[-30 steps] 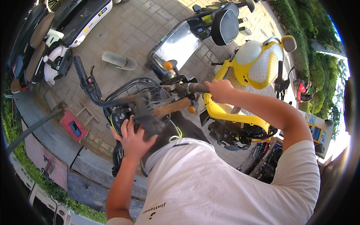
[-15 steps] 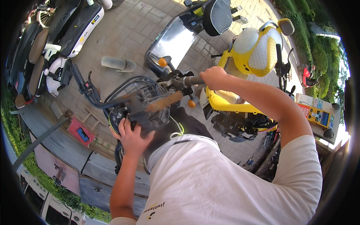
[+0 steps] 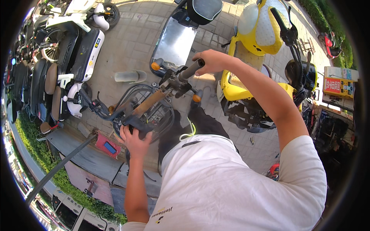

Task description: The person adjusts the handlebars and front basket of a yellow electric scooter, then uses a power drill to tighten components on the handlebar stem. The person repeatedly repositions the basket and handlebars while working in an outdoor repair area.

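Observation:
A two-wheeler's front end stands before me, with a handlebar (image 3: 110,114), looped black cables and a wire basket (image 3: 142,94). A rusty brown tube (image 3: 148,103) runs across it, and orange indicator lamps (image 3: 197,97) sit at its right. My right hand (image 3: 211,62) curves round the end of the black handlebar grip (image 3: 190,70), its fingers on the far side and the thumb on the near side. The tube's open end shows inside the hand. With fingers spread and bent, my left hand (image 3: 135,142) grips a dark, rounded part (image 3: 138,126) below the rusty tube; its kind is unclear.
Yellow scooter (image 3: 241,86) to the right; scooter with silver footboard (image 3: 175,46) ahead. Parked scooters (image 3: 83,57) line the left. A grey mudguard-like piece (image 3: 129,76) lies on the paving. Near the left low wall (image 3: 83,150) are a phone (image 3: 110,146) and a slanted pole (image 3: 61,165).
My right hand has shifted outward to the grip's end, baring more of the grip. My left hand stays on the dark part. The whole view has swung, so the surroundings sit differently.

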The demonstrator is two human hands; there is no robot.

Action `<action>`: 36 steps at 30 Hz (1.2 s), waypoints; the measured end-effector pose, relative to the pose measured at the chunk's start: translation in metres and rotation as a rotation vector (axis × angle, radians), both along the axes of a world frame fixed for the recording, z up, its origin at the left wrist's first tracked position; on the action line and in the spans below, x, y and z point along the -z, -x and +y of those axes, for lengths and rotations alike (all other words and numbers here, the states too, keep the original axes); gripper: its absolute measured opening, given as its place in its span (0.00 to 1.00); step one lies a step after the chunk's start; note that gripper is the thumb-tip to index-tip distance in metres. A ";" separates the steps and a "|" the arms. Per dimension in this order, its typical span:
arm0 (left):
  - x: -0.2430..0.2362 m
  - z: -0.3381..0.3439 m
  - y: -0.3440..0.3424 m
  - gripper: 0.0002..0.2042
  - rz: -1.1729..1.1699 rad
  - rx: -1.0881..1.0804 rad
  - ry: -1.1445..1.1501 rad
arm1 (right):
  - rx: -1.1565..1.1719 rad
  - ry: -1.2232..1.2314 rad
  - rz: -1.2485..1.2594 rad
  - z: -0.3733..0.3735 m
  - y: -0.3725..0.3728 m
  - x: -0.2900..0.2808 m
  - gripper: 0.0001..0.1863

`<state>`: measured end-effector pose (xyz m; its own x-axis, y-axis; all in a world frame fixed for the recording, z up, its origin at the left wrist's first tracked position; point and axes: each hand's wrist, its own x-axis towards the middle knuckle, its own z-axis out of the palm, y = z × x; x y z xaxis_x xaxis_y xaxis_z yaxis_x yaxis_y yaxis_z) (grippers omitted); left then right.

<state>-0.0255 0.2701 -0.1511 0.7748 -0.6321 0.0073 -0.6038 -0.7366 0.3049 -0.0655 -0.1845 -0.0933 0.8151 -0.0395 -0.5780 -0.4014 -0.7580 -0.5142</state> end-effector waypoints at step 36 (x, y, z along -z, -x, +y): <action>-0.003 0.011 0.002 0.46 -0.096 0.061 -0.028 | 0.674 -0.904 -0.565 0.038 0.024 0.094 0.18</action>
<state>-0.0277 0.2814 -0.1483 0.7317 -0.6788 0.0613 -0.6729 -0.7052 0.2232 -0.0900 -0.1467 -0.1873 0.9287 -0.3161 -0.1940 -0.1259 0.2233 -0.9666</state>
